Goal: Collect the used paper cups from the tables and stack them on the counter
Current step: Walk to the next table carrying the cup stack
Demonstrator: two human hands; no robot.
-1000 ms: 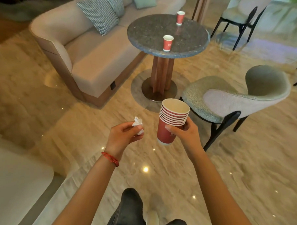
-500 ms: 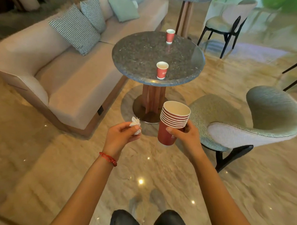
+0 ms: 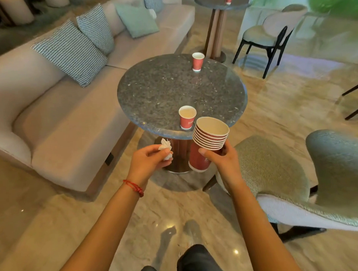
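We gripped cup stack (image 3: 206, 143) in right hand (image 3: 220, 156); left hand (image 3: 147, 159) pinched tissue (image 3: 166, 148). Near cup (image 3: 187, 117) on desk (image 3: 162, 91) looked light, crushable; take by rim.

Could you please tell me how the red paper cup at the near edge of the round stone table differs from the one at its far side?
The near red paper cup stands by the table's near rim, close to the held stack of red paper cups; the far red paper cup stands by the far rim. The near cup shows its pale inside; the far cup shows mostly its wall. Both are upright, single and untouched on the round speckled stone table.
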